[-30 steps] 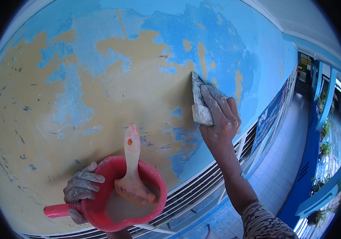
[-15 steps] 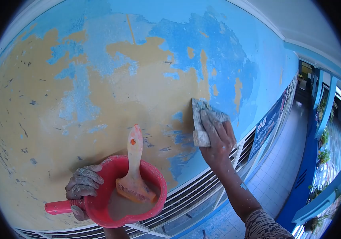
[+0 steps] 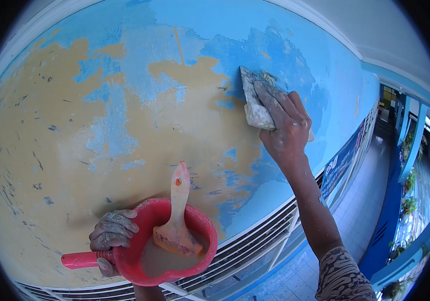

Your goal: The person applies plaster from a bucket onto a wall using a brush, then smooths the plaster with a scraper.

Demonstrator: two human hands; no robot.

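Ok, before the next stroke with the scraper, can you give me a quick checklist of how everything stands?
1. Right hand gripping the scraper: ok, fingers spread across it.
2. Left hand holding the red pot: ok, gripped beside its handle.
3. Brush inside the pot: ok, head down, handle sticking up past the rim.
4. Liquid below the rim: ok.
5. Wall one even colour: not ok, blue and tan patches show.
6. Scraper edge pressed fully against the wall: cannot tell from this view.
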